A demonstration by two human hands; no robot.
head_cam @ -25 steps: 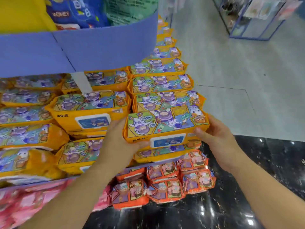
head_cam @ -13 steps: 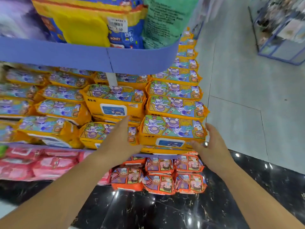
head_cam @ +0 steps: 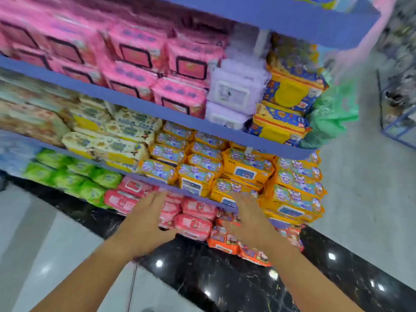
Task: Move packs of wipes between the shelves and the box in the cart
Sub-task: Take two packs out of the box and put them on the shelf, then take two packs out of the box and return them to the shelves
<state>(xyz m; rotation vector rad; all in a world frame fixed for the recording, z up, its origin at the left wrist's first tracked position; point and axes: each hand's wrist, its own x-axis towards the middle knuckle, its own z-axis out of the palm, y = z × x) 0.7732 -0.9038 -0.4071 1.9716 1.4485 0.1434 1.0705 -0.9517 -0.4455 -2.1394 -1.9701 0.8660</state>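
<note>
Hands are both empty. The left hand (head_cam: 144, 221) and the right hand (head_cam: 249, 219) are held out side by side towards the shelving, fingers nearly straight and a little spread, curled round nothing. The right fingertips lie over the front corner of the yellow packs (head_cam: 247, 170); blur prevents saying whether they touch. The left fingertips sit just below the blue shelf lip (head_cam: 180, 190), in front of the red packs (head_cam: 195, 209). Judgement: the paired, palms-inward reach suits gripping a wide pack by both ends. The wipes are soft plastic pillow packs, glossy and printed, each with a rigid flip lid on its face. They are stacked flat in overlapping rows with lids outward, presumably so that labels read from the aisle. Such film is slippery and yielding, so a one-sided grip would likely let a pack sag. Orange packs (head_cam: 221, 242) sit lowest, above a polished black plinth (head_cam: 225, 278). Neither box nor cart is in view.
</note>
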